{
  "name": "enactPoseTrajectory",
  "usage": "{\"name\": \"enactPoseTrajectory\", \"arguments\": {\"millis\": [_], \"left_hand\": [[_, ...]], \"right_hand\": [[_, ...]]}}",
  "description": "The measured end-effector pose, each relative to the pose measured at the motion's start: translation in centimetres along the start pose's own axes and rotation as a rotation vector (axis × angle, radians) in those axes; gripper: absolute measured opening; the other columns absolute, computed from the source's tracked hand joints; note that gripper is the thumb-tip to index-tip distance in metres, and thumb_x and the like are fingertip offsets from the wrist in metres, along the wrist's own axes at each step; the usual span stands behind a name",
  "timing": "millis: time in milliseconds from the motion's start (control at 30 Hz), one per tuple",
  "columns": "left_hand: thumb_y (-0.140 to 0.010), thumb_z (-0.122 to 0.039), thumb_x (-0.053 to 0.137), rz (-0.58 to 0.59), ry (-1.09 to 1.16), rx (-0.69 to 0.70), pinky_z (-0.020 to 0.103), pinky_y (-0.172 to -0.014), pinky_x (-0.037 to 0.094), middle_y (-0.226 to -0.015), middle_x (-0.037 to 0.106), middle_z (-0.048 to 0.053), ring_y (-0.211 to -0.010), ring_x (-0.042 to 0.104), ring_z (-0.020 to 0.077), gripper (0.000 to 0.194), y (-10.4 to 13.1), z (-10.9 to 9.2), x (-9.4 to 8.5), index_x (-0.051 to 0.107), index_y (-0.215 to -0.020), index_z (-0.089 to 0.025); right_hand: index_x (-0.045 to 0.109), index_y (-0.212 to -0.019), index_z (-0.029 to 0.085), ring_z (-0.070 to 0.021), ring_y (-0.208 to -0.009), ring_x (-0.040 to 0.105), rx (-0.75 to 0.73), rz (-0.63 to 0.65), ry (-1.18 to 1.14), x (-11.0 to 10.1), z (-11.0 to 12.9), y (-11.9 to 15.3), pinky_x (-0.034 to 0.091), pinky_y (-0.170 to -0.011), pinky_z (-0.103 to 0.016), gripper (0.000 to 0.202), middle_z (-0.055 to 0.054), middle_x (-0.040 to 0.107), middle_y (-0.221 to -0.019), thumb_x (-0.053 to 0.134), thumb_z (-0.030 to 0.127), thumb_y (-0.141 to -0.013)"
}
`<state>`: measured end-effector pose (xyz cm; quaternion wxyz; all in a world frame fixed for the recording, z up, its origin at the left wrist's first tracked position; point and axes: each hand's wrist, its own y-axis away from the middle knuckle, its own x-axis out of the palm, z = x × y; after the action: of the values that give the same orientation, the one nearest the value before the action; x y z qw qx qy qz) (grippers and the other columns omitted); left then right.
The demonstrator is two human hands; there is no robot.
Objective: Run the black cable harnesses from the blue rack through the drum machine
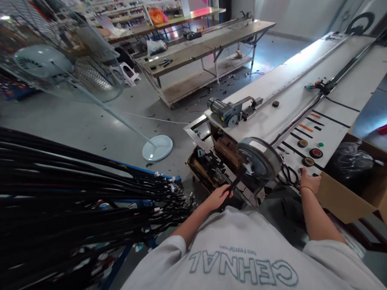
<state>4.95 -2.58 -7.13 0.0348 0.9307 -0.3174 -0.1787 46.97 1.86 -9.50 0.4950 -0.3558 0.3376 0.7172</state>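
Observation:
My left hand [221, 196] is closed on a black strip [238, 180] that runs up to the wheel-shaped reel [259, 158] at the near end of the long machine table [268, 117]. At the table's near right corner, my right hand [310, 181] rests by the edge with its thumb raised; what its fingers hold, if anything, is hidden. Black-handled scissors [289, 174] lie between the reel and my right hand. Just beyond that hand are a red button [316, 153] and tape rolls [308, 161].
Bundles of black cables [71, 183] hang on a blue rack at left. A fan's round base [157, 148] stands on the floor. An open cardboard box [348, 203] is at right. A motor [222, 110] sits at the table's left edge. Another workbench [205, 45] stands behind.

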Motion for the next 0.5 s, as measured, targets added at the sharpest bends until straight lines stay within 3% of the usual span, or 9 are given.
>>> {"name": "enactPoseTrajectory", "arguments": {"millis": [300, 500], "left_hand": [[-0.095, -0.030, 0.038, -0.077, -0.090, -0.025, 0.030, -0.083, 0.048, -0.088, 0.071, 0.007, -0.084, 0.064, 0.0184, 0.029, -3.7, -1.4, 0.4, 0.063, -0.092, -0.016], [-0.098, -0.033, 0.030, -0.052, -0.289, -0.196, 0.032, -0.085, 0.048, -0.087, 0.072, 0.009, -0.085, 0.066, 0.0209, 0.039, -5.0, -0.6, 0.5, 0.061, -0.081, -0.018]], "right_hand": [[0.050, -0.128, 0.009, -0.0437, -0.120, 0.055, -0.003, -0.014, -0.012, -0.1, 0.1, 0.2, 0.045, -0.099, -0.058, 0.075, -0.029, 0.057, -0.126, 0.063, 0.063, -0.078], [0.048, -0.129, 0.008, -0.0421, -0.123, 0.053, 0.010, -0.006, -0.013, -0.2, 0.4, 0.5, 0.042, -0.103, -0.055, 0.075, -0.030, 0.055, -0.129, 0.062, 0.062, -0.079]]}}
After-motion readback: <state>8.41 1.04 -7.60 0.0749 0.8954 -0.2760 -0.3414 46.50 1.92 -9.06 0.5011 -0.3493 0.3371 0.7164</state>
